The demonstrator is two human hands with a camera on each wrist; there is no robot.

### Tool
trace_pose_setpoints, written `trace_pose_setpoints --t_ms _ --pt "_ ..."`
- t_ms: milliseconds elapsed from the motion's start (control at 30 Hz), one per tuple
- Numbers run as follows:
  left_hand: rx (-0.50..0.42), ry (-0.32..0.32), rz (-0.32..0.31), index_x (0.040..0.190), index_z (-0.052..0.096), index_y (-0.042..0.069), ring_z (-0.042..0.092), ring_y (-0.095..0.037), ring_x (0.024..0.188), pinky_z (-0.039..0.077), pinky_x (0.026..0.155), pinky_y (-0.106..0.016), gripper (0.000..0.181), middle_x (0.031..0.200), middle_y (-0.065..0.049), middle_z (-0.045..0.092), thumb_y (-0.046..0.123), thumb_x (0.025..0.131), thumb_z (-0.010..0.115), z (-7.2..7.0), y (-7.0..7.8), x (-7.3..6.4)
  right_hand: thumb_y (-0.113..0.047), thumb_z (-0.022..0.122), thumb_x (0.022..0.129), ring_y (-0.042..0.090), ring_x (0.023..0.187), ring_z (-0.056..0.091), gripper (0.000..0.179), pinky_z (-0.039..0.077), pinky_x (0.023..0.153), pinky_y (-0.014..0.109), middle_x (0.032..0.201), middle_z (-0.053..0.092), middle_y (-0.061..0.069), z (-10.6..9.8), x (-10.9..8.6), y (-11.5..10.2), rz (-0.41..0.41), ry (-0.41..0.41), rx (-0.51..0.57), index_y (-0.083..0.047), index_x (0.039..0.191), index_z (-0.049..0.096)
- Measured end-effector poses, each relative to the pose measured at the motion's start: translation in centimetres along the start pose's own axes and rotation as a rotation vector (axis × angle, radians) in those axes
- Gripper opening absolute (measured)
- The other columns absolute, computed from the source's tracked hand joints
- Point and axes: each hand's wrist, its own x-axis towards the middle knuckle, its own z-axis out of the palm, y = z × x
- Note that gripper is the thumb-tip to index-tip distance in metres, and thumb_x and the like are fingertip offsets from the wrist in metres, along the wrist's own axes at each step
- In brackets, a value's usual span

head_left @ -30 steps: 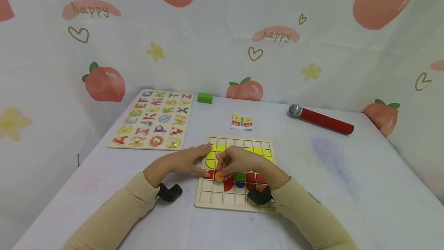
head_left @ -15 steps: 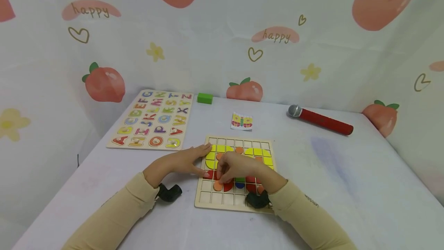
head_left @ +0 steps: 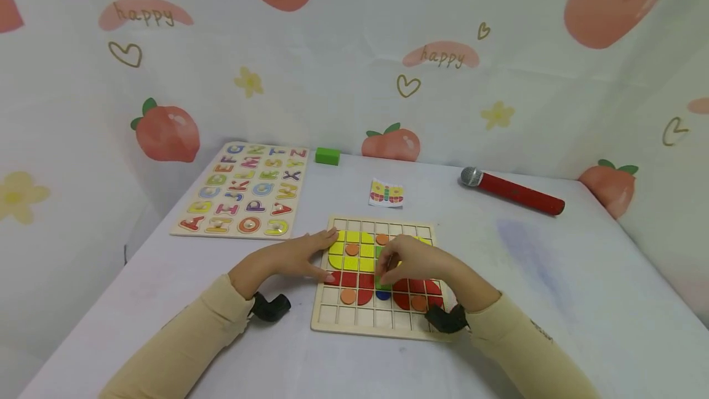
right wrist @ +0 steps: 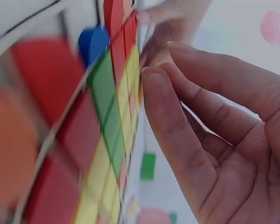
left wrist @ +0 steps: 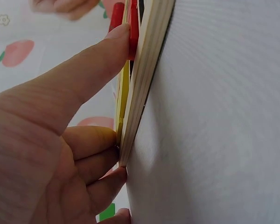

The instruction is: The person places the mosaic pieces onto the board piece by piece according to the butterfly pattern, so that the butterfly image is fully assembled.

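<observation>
A wooden grid board (head_left: 382, 333) lies before me, bearing yellow tiles (head_left: 367, 250), red tiles (head_left: 349, 279), a green column of tiles (right wrist: 107, 98), a blue half-round piece (right wrist: 93, 43) and orange discs. My left hand (head_left: 296, 257) rests at the board's left edge. Its thumb presses beside a red tile and its other fingers touch the rim, as the left wrist view shows. Over the middle column hovers my right hand (head_left: 415, 260), thumb and fingers bent but apart, with nothing between them. One orange disc (head_left: 348, 296) sits in a lower-left cell.
Behind the board lies a small pattern card (head_left: 386, 194). An alphabet puzzle board (head_left: 238, 193) is at the back left, with a green block (head_left: 327, 156) beside it. A red microphone (head_left: 515, 192) lies at the back right. A printed cloth (head_left: 332, 79) hangs behind.
My right hand has set the orange disc down in the lower-left cell, let it go, and moved right to the middle column. The left hand stays at the board's edge.
</observation>
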Motion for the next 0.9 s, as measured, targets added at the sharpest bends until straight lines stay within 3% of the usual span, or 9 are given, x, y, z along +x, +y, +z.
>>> trace_pose_setpoints --t_ms 267,533,900 --pt "0.007 0.004 -0.007 0.15 0.02 0.018 0.009 -0.016 0.146 0.011 0.119 -0.041 0.094 0.158 0.002 0.012 0.051 0.077 0.069 0.1 -0.1 0.0 -0.011 0.072 0.08 0.014 0.076 0.057 0.009 0.052 0.069 0.024 0.082 0.065 -0.001 -2.0 -5.1 3.0 0.129 0.073 0.021 -0.007 0.088 0.07" --pt "-0.001 0.004 -0.035 0.149 0.021 0.021 0.009 -0.016 0.146 0.011 0.119 -0.041 0.093 0.157 0.005 0.012 0.051 0.076 0.07 0.1 0.1 -0.2 -0.015 0.075 0.076 0.015 0.078 0.054 0.02 0.051 0.064 0.024 0.086 0.062 0.001 -2.0 -8.5 6.6 0.237 0.121 0.077 -0.008 0.093 0.068" --pt "0.001 0.003 -0.039 0.15 0.02 0.021 0.009 -0.017 0.146 0.011 0.119 -0.041 0.094 0.158 0.004 0.012 0.052 0.076 0.07 0.1 0.2 -0.2 -0.017 0.078 0.073 0.014 0.075 0.052 0.026 0.048 0.061 0.02 0.082 0.058 0.002 -1.6 -9.8 9.5 0.162 0.054 0.129 -0.008 0.094 0.065"
